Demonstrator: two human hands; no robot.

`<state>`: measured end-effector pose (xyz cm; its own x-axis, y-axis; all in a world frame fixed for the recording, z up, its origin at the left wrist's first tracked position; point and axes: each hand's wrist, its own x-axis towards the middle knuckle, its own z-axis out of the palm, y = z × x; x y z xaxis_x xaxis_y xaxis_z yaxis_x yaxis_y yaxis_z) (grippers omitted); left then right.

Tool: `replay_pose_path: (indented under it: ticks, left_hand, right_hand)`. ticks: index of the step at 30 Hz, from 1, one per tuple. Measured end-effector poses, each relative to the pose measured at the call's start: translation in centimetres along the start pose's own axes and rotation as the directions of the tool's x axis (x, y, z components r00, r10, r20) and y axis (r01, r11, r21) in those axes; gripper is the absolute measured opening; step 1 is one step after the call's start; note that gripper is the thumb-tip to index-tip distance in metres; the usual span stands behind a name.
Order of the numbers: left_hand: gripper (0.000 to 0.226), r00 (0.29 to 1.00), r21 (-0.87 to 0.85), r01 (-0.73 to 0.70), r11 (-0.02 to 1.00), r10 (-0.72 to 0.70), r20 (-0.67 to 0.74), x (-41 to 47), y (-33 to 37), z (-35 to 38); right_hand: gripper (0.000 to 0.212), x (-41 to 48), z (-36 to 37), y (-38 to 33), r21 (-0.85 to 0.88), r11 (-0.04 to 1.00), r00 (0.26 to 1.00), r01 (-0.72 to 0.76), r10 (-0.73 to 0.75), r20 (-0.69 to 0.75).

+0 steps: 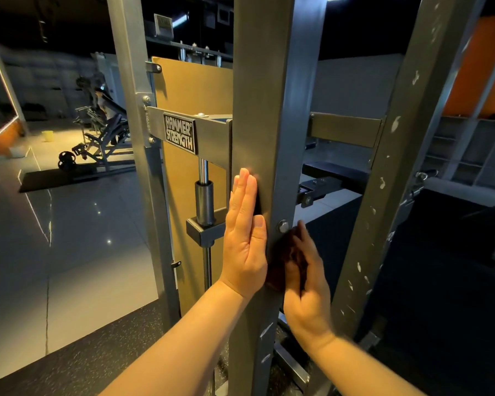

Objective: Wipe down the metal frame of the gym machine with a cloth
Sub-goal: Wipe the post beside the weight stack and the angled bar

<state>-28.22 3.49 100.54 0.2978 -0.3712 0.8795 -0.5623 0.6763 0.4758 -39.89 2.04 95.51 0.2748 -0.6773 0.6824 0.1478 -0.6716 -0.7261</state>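
Note:
A tall grey metal upright of the gym machine frame rises through the middle of the view. My left hand lies flat against its left face, fingers straight and together. My right hand, blurred by motion, presses a dark brownish cloth against the right side of the same upright, just below a round bolt. Much of the cloth is hidden by my fingers and the post edge.
A crossbar with a "Hammer Strength" plate joins the upright at left, over a chrome guide rod. A second scuffed post leans at right. Another machine stands on the glossy floor far left, with a yellow bucket.

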Motion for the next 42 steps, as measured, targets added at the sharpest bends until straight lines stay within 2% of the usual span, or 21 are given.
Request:
replay_pose_path:
  ticks: [2, 4, 6, 9, 14, 23, 29, 32, 34, 36, 39, 42]
  left_hand:
    - [0.052, 1.000, 0.000, -0.008, 1.000, 0.008, 0.002, -0.2, -0.3, 0.0]
    - [0.052, 1.000, -0.004, -0.007, 1.000, 0.007, 0.007, -0.4, -0.5, 0.0]
    - [0.053, 1.000, -0.014, -0.005, 1.000, 0.005, 0.009, -0.6, -0.7, -0.1]
    - [0.054, 1.000, -0.031, -0.008, 0.999, 0.008, 0.018, -0.9, -1.1, -0.2]
    - [0.052, 0.999, -0.050, 0.046, 0.998, -0.045, 0.019, -2.0, -1.0, -0.1]
    - [0.052, 0.988, 0.019, 0.142, 0.990, -0.141, -0.059, -3.3, 0.0, 0.1]
    - [0.052, 0.974, -0.080, 0.188, 0.979, -0.196, -0.112, -5.0, -0.4, 0.9]
    - [0.050, 0.943, -0.141, 0.262, 0.955, -0.284, -0.174, -5.0, 0.1, 1.3]
    - [0.049, 0.926, -0.072, 0.273, 0.959, -0.283, -0.249, -4.3, 1.2, 1.4]
    - [0.043, 0.916, 0.023, 0.252, 0.967, -0.231, -0.327, -2.6, 2.8, 1.3]
    - [0.042, 0.932, -0.049, 0.206, 0.977, -0.211, -0.293, 0.8, 5.9, 1.3]
    - [0.048, 0.934, -0.151, 0.235, 0.960, -0.266, -0.240, 2.3, 7.1, 1.5]
  right_hand:
    - [0.074, 0.8, 0.4, -0.9, 0.063, 0.998, 0.999, -0.007, 0.010, -0.054]
    - [0.069, 3.0, 0.6, -2.8, 0.045, 0.997, 0.988, 0.067, -0.060, -0.140]
    - [0.057, 5.2, 0.9, -4.7, -0.013, 0.988, 0.975, 0.155, -0.155, -0.157]
    - [0.044, 6.0, 1.3, -4.7, -0.127, 0.956, 0.958, 0.266, -0.276, -0.077]
    - [0.043, 2.6, 0.8, -1.9, -0.187, 0.918, 0.937, 0.350, -0.345, 0.060]
    - [0.042, 10.5, 0.4, -7.5, -0.148, 0.919, 0.928, 0.366, -0.373, -0.019]
    - [0.049, 2.8, 0.2, -1.7, -0.292, 0.829, 0.879, 0.476, -0.440, 0.184]
    - [0.044, 5.2, -0.5, -3.0, -0.279, 0.808, 0.853, 0.518, -0.465, 0.236]
    - [0.044, 8.2, -0.6, -5.9, -0.262, 0.789, 0.831, 0.555, -0.513, 0.217]
    - [0.045, 11.1, -0.3, -8.7, -0.200, 0.837, 0.860, 0.510, -0.496, 0.117]
    - [0.047, 12.2, 0.4, -10.5, -0.069, 0.929, 0.930, 0.364, -0.366, -0.020]
    - [0.054, 9.5, 0.8, -8.5, -0.039, 0.936, 0.936, 0.351, -0.348, 0.053]
